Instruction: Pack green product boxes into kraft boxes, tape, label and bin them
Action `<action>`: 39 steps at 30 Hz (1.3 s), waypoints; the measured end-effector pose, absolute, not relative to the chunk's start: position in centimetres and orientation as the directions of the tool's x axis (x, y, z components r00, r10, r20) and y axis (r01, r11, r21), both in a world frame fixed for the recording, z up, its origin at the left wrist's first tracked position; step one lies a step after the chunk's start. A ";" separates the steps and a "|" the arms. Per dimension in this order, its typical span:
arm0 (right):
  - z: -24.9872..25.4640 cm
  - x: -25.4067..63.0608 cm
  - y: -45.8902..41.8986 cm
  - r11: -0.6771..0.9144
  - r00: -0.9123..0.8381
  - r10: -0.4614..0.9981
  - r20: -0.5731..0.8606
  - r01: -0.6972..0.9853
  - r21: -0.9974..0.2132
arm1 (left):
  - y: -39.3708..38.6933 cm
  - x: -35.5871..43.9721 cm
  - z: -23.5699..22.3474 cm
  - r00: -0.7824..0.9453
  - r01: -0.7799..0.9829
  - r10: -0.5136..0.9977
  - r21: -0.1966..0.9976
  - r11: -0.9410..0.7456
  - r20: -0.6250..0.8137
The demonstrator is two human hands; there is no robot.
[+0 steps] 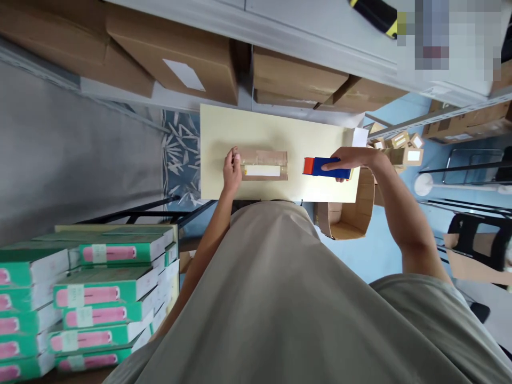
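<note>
A small cardboard box (264, 158) lies flat on a pale yellow tabletop (296, 133). Clear tape and a white label show on its top. My left hand (232, 170) grips the box's left end, thumb on the near side and fingers curled over the edge. To the right, my right hand (346, 160) is closed round what looks like a blue tape dispenser (324, 167) with an orange-red end pointing left, towards the box. A gap separates the dispenser from the box. A white block-shaped thing (359, 137) stands at the table's far right corner, behind my right wrist.
Large cartons (296, 72) fill the shelf beyond the table. Green boxes (108, 293) with pink pictures are stacked at lower left. An open carton (352, 213) sits below the table's right end. Paper strips (180, 149) litter the floor at left; small boxes (404, 152) lie at right.
</note>
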State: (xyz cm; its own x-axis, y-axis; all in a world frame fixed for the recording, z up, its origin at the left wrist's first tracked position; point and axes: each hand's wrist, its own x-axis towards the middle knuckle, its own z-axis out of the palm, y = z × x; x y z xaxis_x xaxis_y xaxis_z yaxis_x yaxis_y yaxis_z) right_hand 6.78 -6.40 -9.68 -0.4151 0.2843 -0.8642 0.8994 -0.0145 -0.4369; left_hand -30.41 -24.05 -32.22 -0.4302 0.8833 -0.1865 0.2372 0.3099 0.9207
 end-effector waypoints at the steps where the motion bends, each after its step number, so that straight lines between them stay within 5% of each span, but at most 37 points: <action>1: -10.0 7.2 -6.5 -0.005 -0.379 0.297 -0.877 0.917 -0.398 | -24.0 -30.4 -32.3 -0.430 0.238 0.885 0.922 0.304 -0.181; 9: -15.4 0.5 -11.7 0.250 -0.159 0.618 -0.769 0.968 0.000 | -24.0 -30.6 -31.7 -0.426 0.200 0.884 0.932 0.302 -0.195; 15: -17.2 -2.8 -15.8 0.277 -0.110 0.742 -0.661 0.948 0.154 | -23.7 -30.3 -30.4 -0.454 0.138 0.845 0.915 0.379 -0.282; 20: -12.8 -3.5 -15.7 0.159 -0.125 0.889 -0.440 0.986 0.041 | -22.1 -29.3 -24.8 -0.550 0.288 0.830 0.913 0.289 -0.089; 25: -5.2 -5.7 -11.1 0.294 -0.307 0.951 -0.026 0.931 -0.218 | -16.7 -26.5 -12.9 -0.304 0.497 0.852 0.834 -0.240 0.427; 28: -2.5 -8.3 -5.6 0.452 -0.396 0.888 0.233 0.845 -0.287 | -12.1 -25.5 -7.3 -0.181 0.537 0.786 0.729 -0.425 0.591; 33: -1.7 -13.2 4.2 0.545 -0.492 0.828 0.270 0.819 -0.180 | -6.4 -25.4 -5.2 -0.122 0.490 0.843 0.770 -0.408 0.524; 39: -3.3 -13.8 5.9 0.541 -0.489 0.830 0.268 0.822 -0.178 | -10.1 -26.6 -11.8 -0.180 0.488 0.931 0.850 -0.196 0.318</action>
